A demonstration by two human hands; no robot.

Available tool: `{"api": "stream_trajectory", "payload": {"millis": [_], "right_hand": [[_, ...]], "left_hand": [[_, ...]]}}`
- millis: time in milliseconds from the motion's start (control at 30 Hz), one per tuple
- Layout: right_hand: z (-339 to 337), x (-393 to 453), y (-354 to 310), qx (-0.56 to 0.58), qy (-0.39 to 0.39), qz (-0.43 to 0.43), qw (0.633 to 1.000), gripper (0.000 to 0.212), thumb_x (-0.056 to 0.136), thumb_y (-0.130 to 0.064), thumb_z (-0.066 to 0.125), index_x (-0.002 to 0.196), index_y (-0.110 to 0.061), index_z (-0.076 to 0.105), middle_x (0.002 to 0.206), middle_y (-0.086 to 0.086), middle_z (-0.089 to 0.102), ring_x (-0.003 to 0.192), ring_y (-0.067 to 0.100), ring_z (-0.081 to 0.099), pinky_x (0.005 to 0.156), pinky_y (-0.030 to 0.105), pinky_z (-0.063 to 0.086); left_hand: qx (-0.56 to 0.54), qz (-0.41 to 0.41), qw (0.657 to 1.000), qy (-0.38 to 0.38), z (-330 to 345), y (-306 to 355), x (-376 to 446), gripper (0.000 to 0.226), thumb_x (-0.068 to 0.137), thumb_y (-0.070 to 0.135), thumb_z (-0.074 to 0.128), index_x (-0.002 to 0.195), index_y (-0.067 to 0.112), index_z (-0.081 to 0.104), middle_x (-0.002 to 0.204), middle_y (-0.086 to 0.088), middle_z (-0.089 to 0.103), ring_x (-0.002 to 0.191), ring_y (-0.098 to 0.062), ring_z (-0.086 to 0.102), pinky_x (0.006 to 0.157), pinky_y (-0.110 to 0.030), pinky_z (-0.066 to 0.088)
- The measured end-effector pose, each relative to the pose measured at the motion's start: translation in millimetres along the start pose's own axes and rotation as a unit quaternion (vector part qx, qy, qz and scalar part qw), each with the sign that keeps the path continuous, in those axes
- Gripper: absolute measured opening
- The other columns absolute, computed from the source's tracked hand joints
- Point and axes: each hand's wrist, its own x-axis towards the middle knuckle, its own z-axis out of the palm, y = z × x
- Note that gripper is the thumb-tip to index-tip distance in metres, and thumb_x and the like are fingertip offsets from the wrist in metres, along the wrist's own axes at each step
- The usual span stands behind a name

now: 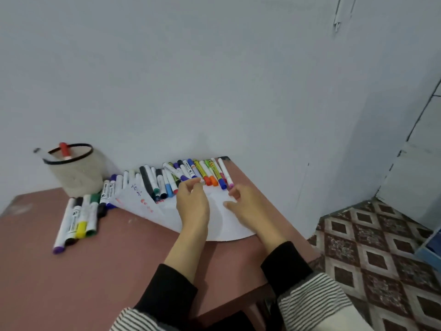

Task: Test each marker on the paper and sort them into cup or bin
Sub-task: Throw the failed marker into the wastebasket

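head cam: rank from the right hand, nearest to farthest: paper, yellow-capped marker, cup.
1. Paper: directly under the right hand, fingers resting on it.
2. Yellow-capped marker: in the loose group at the table's left.
3. Cup: back left, against the wall.

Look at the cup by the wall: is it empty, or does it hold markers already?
Not empty. The cup stands upright, and a red-capped marker sticks up above its dark rim. How many more lie inside, I cannot tell.

Capped markers [191, 174] line the white paper's [222, 225] far edge; cup [76, 173] holds perhaps two.
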Motion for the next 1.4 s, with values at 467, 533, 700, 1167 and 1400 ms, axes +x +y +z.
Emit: {"api": "stream_trajectory", "payload": {"millis": [467,533,700,1167,1400], "right_hand": [[28,5,-20,-0.199,0.026,-0.049,0.978,0.033,0.095,-0.001,0.049,0.127,-0.009,0.05,0.123,0.011,0.05,0.106,0.025,0.052,0.093,0.034,0.047],[31,3,-21,-0.231,0.042,-0.066,0.97,0.036,0.095,-0.004,0.05,0.131,-0.01,0.046,0.125,0.011,0.049,0.109,0.024,0.049,0.093,0.031,0.045],[34,7,-18,-0.269,0.051,-0.08,0.959,0.039,0.098,-0.007,0.047,0.136,-0.011,0.042,0.125,0.009,0.049,0.108,0.02,0.048,0.089,0.027,0.042],[40,30,-13,-0.294,0.067,-0.068,0.951,0.04,0.1,-0.011,0.048,0.139,-0.01,0.039,0.118,0.007,0.052,0.101,0.016,0.051,0.082,0.023,0.044],[37,31,-19,-0.257,0.075,-0.076,0.96,0.035,0.1,-0.007,0.045,0.135,-0.011,0.043,0.12,0.007,0.052,0.1,0.016,0.05,0.076,0.021,0.038]], "left_hand": [[0.136,0.02,0.99,-0.019,-79,13,41,0.024,0.1,0.019,0.044,0.121,0.013,0.056,0.11,0.006,0.05,0.088,-0.007,0.047,0.08,-0.034,0.037],[0.211,0.073,0.974,-0.037,-85,8,44,0.021,0.101,0.018,0.043,0.116,0.014,0.058,0.108,0.007,0.053,0.085,-0.002,0.048,0.077,-0.027,0.04],[0.467,0.293,0.834,0.015,-104,-23,62,0.018,0.098,0.016,0.047,0.111,0.014,0.059,0.115,0.0,0.053,0.105,-0.016,0.051,0.09,-0.032,0.043],[0.57,0.313,0.759,-0.015,-107,-37,100,0.037,0.1,0.038,0.038,0.129,0.016,0.044,0.135,-0.001,0.042,0.14,-0.021,0.028,0.115,-0.045,0.021],[0.539,0.321,0.778,-0.03,-111,-35,107,0.033,0.1,0.038,0.04,0.125,0.017,0.048,0.126,0.001,0.046,0.124,-0.018,0.043,0.111,-0.046,0.028]]}}
